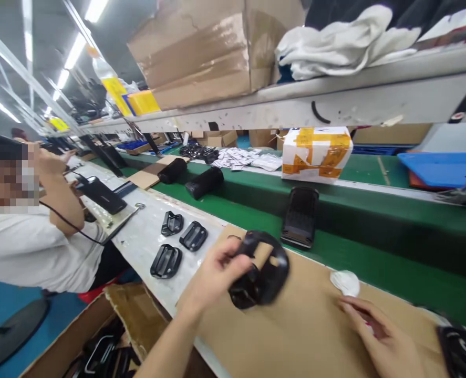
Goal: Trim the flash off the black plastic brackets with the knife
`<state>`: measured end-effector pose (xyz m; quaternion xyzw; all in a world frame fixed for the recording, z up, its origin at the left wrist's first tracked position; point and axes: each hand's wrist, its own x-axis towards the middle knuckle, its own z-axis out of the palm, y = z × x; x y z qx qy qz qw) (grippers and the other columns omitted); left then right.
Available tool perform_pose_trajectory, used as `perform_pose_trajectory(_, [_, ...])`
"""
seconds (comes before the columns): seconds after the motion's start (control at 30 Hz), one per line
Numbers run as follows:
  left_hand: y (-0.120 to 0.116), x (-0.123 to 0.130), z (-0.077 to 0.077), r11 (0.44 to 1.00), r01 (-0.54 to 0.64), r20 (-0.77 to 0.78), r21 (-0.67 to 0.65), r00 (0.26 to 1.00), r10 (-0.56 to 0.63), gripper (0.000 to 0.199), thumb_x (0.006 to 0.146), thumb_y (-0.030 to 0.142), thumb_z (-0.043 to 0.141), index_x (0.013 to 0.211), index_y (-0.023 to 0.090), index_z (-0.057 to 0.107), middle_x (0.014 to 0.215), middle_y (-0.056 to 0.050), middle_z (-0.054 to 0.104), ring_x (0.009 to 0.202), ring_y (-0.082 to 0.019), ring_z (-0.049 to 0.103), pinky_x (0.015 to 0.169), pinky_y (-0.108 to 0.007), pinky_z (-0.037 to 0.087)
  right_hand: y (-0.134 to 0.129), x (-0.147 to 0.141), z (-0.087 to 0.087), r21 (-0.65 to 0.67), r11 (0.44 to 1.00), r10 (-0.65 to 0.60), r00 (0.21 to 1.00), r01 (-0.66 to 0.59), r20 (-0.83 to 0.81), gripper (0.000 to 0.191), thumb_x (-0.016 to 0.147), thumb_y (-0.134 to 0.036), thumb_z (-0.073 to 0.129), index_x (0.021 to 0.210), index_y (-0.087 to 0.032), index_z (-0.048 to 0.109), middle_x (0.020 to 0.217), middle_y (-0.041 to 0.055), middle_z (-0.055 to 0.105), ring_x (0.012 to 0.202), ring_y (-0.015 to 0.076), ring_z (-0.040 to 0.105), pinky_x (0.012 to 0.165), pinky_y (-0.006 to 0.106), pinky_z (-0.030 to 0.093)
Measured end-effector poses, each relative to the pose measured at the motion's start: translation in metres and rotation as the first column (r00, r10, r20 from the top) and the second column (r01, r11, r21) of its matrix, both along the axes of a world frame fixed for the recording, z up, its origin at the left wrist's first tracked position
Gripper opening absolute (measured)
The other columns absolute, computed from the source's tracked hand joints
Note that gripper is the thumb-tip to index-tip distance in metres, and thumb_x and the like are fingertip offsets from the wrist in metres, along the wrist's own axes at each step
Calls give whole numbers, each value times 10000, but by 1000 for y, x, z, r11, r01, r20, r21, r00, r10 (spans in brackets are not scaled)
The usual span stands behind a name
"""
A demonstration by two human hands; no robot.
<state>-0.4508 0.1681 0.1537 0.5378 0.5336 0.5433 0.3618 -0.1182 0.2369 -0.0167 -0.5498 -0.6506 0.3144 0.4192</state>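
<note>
Cardboard (296,341) lay over the bench (136,239), likely as padding. Above it, your left hand (220,275) clamped a bracket (274,289) by its left side, perhaps to keep its face clear; whether your right hand (384,336) gripped the white disc (345,282), at right, couldn't be told.

The black frame (274,283) at five o'clock is blurred, and it hides some fingers of the left grip (219,270). At four, the right grip (386,336) runs off the bottom edge; something red (368,326) inside it is mostly hidden, and whether it touches the blurred white disc (345,283) cannot be told. Farther out, the right edge cuts a black item (463,349). The open carton (136,315) at eight is cut off below. At nine, the left edge crops a co-worker (39,247). Near twelve, the heaped white packets (235,157) are too small to tell apart.
</note>
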Motion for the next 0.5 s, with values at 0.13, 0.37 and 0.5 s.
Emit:
perform_pose_trajectory(0.13, [-30, -129, -3, 821, -557, -74, 126, 820, 568, 490, 888, 636, 732, 828, 167, 606, 654, 27, 443, 622, -117, 376, 598, -247, 312, 6, 4, -11, -141, 989, -40, 997, 49, 67, 617, 722, -789, 634, 923, -245, 843, 1026, 67, 801, 971, 297, 791, 802, 287, 656])
perform_pose_trajectory(0.37, [-50, -317, -48, 386, -922, -415, 15, 345, 842, 437, 868, 581, 562, 813, 148, 598, 691, -22, 556, 687, -171, 511, 646, -268, 420, 7, 3, -8, -285, 955, -68, 997, 79, 45, 686, 654, -827, 628, 953, -243, 828, 1078, 68, 797, 1095, 327, 759, 977, 351, 621])
perform_pose_trajectory(0.5, [-42, -335, -77, 402, -913, -576, -74, 368, 730, 344, 796, 481, 587, 796, 145, 663, 721, -110, 647, 780, -307, 645, 778, -408, 537, 6, 1, 3, -341, 935, -98, 995, 95, 6, 708, 595, -817, 650, 943, -224, 815, 1068, 93, 795, 1124, 359, 744, 1037, 388, 597])
